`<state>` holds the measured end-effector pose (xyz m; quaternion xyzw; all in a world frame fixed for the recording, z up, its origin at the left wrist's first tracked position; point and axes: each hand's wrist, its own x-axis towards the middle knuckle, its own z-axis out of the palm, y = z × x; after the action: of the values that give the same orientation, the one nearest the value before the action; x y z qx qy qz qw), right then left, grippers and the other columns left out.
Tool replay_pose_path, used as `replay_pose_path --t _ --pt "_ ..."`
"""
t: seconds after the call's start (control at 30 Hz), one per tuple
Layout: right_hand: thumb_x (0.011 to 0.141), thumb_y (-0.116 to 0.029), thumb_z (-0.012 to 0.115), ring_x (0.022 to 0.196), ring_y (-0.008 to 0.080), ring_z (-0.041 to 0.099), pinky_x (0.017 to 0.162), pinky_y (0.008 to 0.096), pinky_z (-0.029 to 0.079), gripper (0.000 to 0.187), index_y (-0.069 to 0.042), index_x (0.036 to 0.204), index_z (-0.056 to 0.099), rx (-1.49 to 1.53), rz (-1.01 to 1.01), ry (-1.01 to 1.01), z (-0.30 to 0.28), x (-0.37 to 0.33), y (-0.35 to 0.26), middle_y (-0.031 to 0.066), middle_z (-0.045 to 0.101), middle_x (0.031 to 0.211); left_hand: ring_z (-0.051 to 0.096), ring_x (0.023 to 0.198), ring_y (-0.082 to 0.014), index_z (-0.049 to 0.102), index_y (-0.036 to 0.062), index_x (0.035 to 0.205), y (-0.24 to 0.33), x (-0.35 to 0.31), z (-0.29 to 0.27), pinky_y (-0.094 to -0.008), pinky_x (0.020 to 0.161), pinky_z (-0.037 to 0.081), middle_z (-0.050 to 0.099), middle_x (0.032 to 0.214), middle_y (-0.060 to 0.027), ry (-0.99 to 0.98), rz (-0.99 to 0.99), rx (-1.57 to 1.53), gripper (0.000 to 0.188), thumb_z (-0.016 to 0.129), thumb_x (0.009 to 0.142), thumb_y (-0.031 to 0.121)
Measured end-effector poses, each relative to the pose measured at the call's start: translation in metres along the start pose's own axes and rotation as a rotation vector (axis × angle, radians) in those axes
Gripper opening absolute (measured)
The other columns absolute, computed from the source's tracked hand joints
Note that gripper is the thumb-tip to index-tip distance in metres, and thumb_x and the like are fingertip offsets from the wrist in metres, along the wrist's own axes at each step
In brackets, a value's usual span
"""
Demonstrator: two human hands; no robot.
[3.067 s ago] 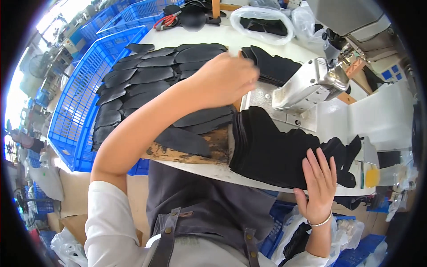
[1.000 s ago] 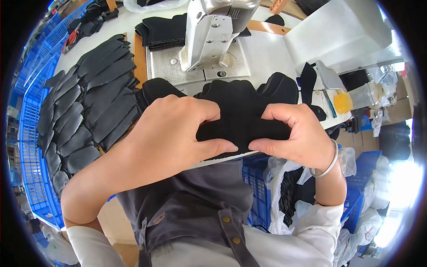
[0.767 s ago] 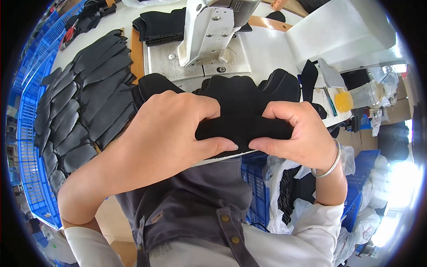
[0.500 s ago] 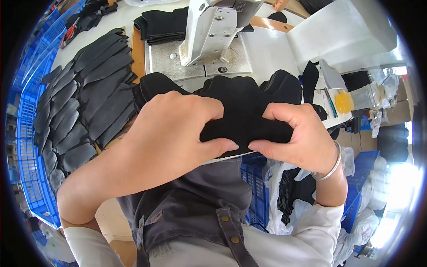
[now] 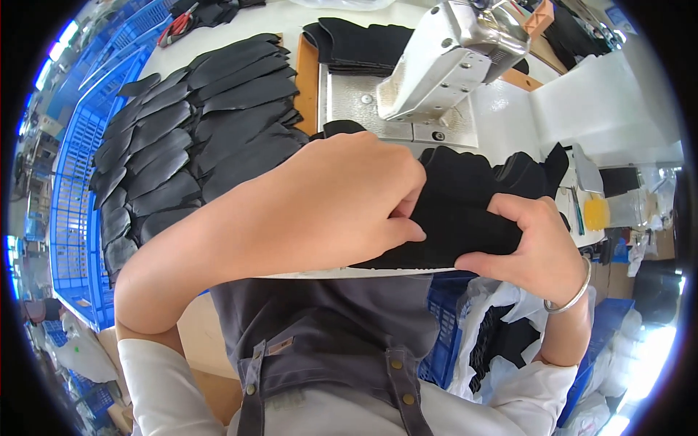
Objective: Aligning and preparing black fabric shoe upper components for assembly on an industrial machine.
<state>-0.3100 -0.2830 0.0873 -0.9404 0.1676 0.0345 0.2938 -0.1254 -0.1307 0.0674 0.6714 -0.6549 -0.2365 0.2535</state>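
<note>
Black fabric stack (image 5: 465,218): right there at the near edge of the white table (image 5: 283,20), in front of the white machine head (image 5: 443,73), its left part hidden by a hand.
Left hand (image 5: 356,196): here's the change! Half a second ago its thumb points at the other thumb across the folded near edge; now the two thumbs stand well apart and these fingers curl inward. Whether they pinch cloth, nobody can tell from here.
Right hand (image 5: 527,240): keeping its place, thumb low at the near edge, fingers on top, cloth between them, silver bracelet (image 5: 571,298) on the wrist.
Work in hand: steadying the stack now seems to fall mostly to the right hand.
Blue basket (image 5: 73,232): over on the left, slotted wall on show, contents not clear.
Dark leaf-shaped pieces (image 5: 160,156): overlapping in rows between basket and stack.
Blue crate (image 5: 441,327): down below the table, a white plastic bag (image 5: 471,316) apparently set in it, black pieces (image 5: 520,338) showing inside the bag.
Clear container (image 5: 629,208): far right, yellow lid (image 5: 596,214) toward the stack, contents too hard to tell.
</note>
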Motion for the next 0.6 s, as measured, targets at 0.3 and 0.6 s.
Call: replay_pose_path --t 0.3,0.6 --pt "0.064 -0.030 0.083 0.063 0.0402 0.059 0.058 0.0377 0.047 0.044 0.004 0.081 0.061 0.000 0.005 0.045 0.000 0.000 0.004 0.0209 0.057 0.062 0.062 0.073 -0.0259 0.062 0.0039 0.088 0.017 -0.013 0.016 -0.0349 0.061 0.043 0.065 0.083 -0.0118 0.060 0.001 0.135 0.022 0.074 0.076 0.018" --pt "0.077 -0.030 0.073 0.061 0.0304 0.062 0.056 0.0375 0.048 0.034 0.001 0.077 0.058 -0.088 0.039 -0.007 -0.018 -0.010 0.017 0.0147 0.061 0.062 0.044 0.130 -0.0322 0.049 -0.0007 0.132 0.025 -0.027 0.094 -0.0449 0.106 0.035 0.045 0.142 -0.0170 0.329 0.170 0.661 0.076 0.068 0.068 0.037"
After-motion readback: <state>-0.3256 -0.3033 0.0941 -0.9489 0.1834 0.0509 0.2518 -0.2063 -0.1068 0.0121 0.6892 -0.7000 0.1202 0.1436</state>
